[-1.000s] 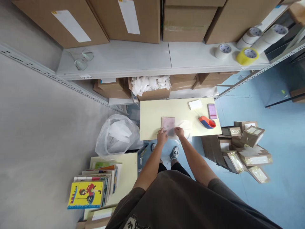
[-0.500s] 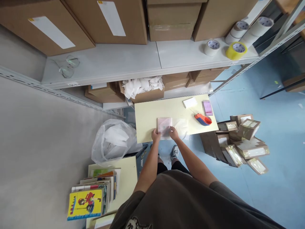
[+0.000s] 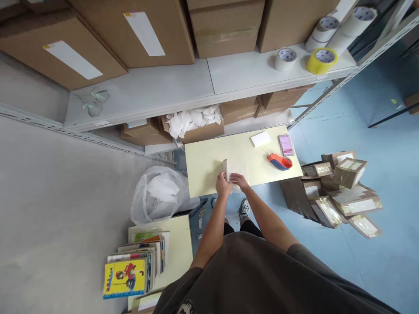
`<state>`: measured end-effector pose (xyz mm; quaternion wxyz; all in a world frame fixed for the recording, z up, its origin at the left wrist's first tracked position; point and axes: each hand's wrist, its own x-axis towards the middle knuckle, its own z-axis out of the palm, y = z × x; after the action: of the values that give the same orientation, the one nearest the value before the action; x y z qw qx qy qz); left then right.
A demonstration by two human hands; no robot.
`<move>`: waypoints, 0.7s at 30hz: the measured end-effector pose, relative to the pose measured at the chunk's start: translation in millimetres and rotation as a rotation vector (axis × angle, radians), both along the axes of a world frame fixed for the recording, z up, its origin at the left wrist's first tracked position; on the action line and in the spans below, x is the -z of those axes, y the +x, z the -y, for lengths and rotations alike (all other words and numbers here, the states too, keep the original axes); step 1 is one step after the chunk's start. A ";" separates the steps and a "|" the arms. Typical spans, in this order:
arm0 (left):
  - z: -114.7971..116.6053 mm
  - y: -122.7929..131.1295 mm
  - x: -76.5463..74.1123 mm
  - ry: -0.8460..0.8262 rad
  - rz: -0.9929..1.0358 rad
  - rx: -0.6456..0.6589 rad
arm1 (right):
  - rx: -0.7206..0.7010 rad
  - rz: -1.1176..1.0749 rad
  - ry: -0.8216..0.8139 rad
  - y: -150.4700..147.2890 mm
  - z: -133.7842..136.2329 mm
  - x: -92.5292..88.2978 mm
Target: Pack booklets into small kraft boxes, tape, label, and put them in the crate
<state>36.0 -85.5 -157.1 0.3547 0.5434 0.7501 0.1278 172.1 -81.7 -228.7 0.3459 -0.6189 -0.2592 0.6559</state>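
A flat, pale pink, book-like packet (image 3: pixel 225 165) stands on its edge on the cream table (image 3: pixel 203 170), its narrow side towards me. My left hand (image 3: pixel 223 185) is closed around its near end. Fingers bent, my right hand (image 3: pixel 240 181) pinches at the packet's right side, where clear plastic wrap (image 3: pixel 241 168) spreads out over the table. The fingertips are small here, and part of the wrap is hidden under the right hand. To the right lies a red-and-blue tape dispenser (image 3: pixel 279 162), apart from both hands.
A small white box (image 3: pixel 261 139) and a blurred purple item (image 3: pixel 286 145) lie at the table's far right. Taped cartons (image 3: pixel 352 201) are heaped right of it. Left are a clear plastic bag (image 3: pixel 140 196) and stacked books (image 3: pixel 126 277). Ahead, a shelf (image 3: pixel 170 87) holds boxes and tape rolls.
The packet has been tipped from lying flat to standing on its edge. My right hand has shifted from its right edge onto the wrap beside it. The whole view has shifted slightly.
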 end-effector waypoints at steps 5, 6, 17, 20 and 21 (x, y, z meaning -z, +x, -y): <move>9.5 73.1 9.2 -0.027 -0.102 0.150 | 0.184 0.178 0.065 48.6 38.7 6.0; 11.9 83.9 13.7 -0.051 -0.116 0.187 | 0.203 0.200 0.058 56.9 45.4 7.9; 18.6 27.6 49.8 0.066 0.041 0.162 | 0.087 0.274 0.013 65.7 40.0 16.9; 17.3 -9.5 66.5 -0.040 0.201 -0.012 | 0.046 0.225 0.026 54.0 33.1 15.0; 16.6 -20.4 72.4 -0.084 0.289 -0.067 | 0.037 0.211 0.034 49.9 30.9 14.0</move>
<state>15.6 -102.1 -229.5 0.4769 0.4788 0.7136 0.1847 222.0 -112.6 -242.7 0.3392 -0.6831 -0.2940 0.5761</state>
